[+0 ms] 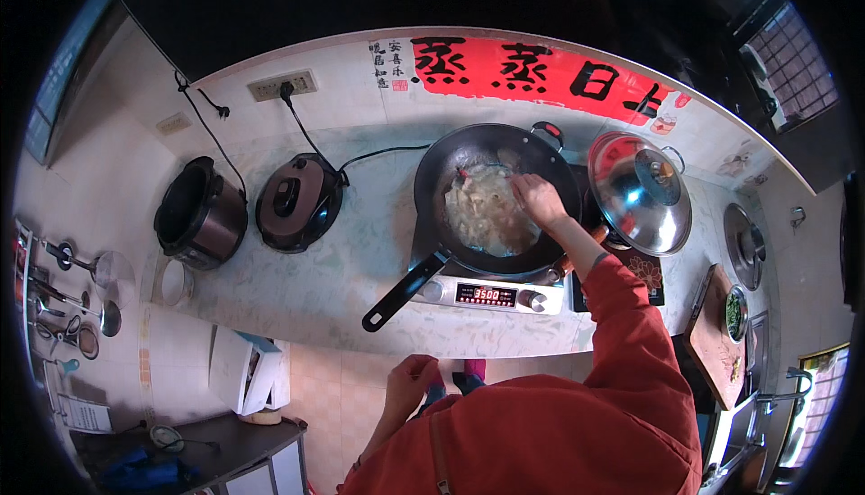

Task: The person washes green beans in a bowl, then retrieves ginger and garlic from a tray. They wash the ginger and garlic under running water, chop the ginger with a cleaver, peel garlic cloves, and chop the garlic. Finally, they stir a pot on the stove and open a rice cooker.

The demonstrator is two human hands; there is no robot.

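Note:
My right hand (pixel 537 199) reaches over a large black wok (pixel 432 177), its fingers bunched just above the food. Whether anything small is between the fingertips is hidden. Pale pieces of food in bubbling liquid (pixel 483 214) fill the wok's middle, with a small red bit at the upper left of them. The wok rests on a silver induction cooker (pixel 442 291) whose red display is lit, and its long black handle (pixel 405 292) points toward me at the left. My left hand (pixel 410 379) hangs below the counter's front edge, fingers curled, with nothing visible in it.
A shiny domed lid (pixel 635 218) leans over a second black hob (pixel 645 279) at the right. Farther right are a wooden cutting board (pixel 706 339) and a bowl of chopped greens (pixel 734 312). An electric cooker (pixel 297 204) and an open pot (pixel 216 218) stand left, with cords behind.

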